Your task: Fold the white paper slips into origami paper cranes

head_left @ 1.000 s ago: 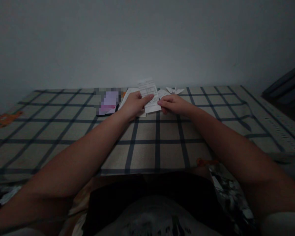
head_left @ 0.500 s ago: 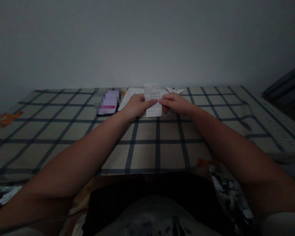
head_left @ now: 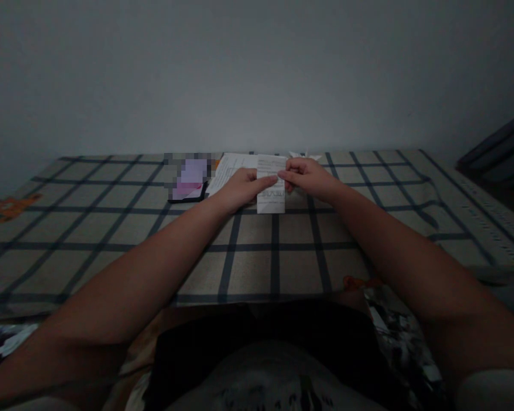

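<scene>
One receipt (head_left: 270, 198), long axis near-to-far.

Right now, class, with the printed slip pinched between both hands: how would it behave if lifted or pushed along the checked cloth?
The printed slip looks thin and probably light: fingertip pinches by the left hand and right hand carry it. It looks like one sheet, so likely floppy. Pushed along the checked cloth, it would probably buckle rather than slide.

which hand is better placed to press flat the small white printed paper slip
Likely the left hand: its forefinger lies across the small white printed paper slip, while the right hand is busy pinching its top edge.
</scene>
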Motion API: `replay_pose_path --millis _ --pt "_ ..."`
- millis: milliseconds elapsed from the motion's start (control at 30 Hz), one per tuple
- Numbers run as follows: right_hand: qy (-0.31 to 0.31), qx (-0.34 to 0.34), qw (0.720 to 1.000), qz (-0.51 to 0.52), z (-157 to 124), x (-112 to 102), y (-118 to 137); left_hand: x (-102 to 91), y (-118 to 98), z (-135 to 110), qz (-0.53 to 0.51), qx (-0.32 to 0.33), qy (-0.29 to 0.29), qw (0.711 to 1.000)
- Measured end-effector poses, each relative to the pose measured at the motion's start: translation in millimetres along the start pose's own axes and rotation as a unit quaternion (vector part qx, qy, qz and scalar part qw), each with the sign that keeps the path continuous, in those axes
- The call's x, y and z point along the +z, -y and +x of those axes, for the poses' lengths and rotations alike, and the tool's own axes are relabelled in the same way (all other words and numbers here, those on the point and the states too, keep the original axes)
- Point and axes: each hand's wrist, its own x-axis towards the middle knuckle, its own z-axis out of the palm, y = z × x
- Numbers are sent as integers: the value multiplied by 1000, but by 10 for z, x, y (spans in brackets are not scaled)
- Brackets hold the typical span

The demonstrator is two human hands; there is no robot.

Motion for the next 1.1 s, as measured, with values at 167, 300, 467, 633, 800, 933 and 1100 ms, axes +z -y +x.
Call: replay_pose_path --millis 167,300,467,633,800,933,1100 --pt "9 11 1000 13 9 6 -17 11 4 0 4 6 -17 1000" --pt "-6 6 999 32 6 12 17 -10 3 3 46 24 -21 998" --pt "-21 15 999 21 -13 7 82 -29 18 24 93 38 -22 995" --pt "-16 30 999 25 -2 3 68 -27 -8 16 90 35 -21 995" --pt "-15 27 999 27 10 3 42 -41 20 32 99 44 -24 994" --pt "-20 27 999 29 7 17 64 -56 62 56 114 38 -22 993" --pt "-41 17 996 75 14 -3 22 -38 0 33 108 58 -9 992"
